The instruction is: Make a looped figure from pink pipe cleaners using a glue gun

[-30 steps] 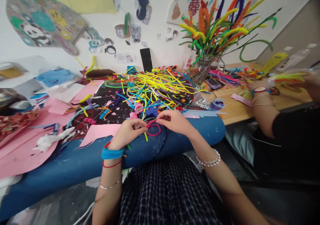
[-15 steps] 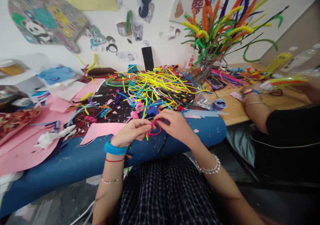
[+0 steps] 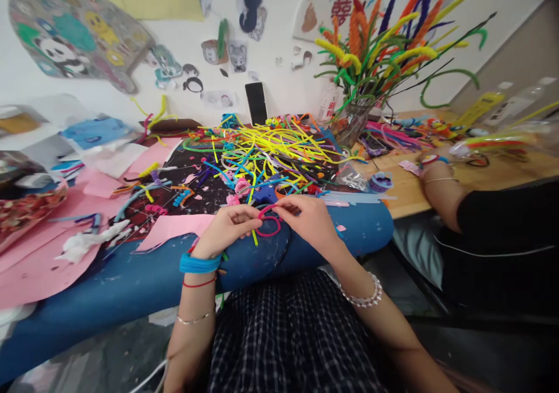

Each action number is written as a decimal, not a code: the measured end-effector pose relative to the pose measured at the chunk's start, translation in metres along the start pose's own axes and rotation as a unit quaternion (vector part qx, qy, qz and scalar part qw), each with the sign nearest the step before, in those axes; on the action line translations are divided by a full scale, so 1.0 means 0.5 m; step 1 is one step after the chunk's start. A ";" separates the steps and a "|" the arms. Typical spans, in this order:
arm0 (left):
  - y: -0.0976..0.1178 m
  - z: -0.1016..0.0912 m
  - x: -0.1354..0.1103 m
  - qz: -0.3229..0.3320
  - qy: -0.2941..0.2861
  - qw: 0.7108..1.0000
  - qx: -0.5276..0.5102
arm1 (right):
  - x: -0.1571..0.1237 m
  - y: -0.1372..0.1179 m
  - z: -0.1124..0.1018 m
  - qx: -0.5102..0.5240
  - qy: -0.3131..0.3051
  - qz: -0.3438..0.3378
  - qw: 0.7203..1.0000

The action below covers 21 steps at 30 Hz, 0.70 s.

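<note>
A magenta pipe cleaner [image 3: 271, 233], bent into a loop, is held between my two hands above the front edge of the table. My left hand [image 3: 233, 227] pinches it at the loop's left side, and a short yellow-green end pokes out below those fingers. Thumb and fingertips of my right hand [image 3: 305, 218] grip its upper strand at the right. Just behind my hands lie a dark blue star-like piece [image 3: 265, 193] and pink fuzzy pieces [image 3: 241, 186]. The fingers partly cover the pipe cleaner.
Loose yellow pipe cleaners [image 3: 283, 142] pile up behind my hands. A phone [image 3: 256, 103] leans on the wall. A glass vase [image 3: 350, 124] holds colourful fuzzy stems. Pink sheets [image 3: 39, 265] lie left. Another person's arm [image 3: 443, 198] rests on the wooden table at right.
My hands have drawn slightly apart, and the upper strand of the magenta pipe cleaner now shows between them, with the loop hanging more open below. The view has shifted slightly.
</note>
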State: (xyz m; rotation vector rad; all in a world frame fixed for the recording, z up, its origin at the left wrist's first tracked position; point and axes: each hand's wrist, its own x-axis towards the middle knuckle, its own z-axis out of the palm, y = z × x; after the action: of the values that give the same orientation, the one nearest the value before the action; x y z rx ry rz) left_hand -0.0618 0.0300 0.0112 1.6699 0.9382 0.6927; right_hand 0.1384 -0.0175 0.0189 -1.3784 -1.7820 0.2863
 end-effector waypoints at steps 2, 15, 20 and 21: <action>0.004 0.003 -0.002 0.004 0.034 0.998 0.052 | -0.001 0.008 0.002 -0.015 -0.009 0.003 1.000; 0.019 0.013 -0.011 0.021 0.097 0.958 0.270 | -0.006 0.024 0.029 -0.120 -0.036 -0.006 0.992; 0.024 0.014 -0.009 0.006 0.072 0.955 0.289 | -0.008 0.020 0.029 -0.128 -0.019 -0.014 0.991; 0.025 0.014 -0.009 0.003 0.070 0.954 0.292 | -0.008 0.020 0.029 -0.128 -0.017 -0.016 0.991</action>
State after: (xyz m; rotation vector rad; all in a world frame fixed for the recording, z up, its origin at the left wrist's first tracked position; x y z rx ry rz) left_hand -0.0557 0.0210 0.0212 2.1575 1.3294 0.5729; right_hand 0.1348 -0.0131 0.0016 -1.5287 -1.9178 0.0649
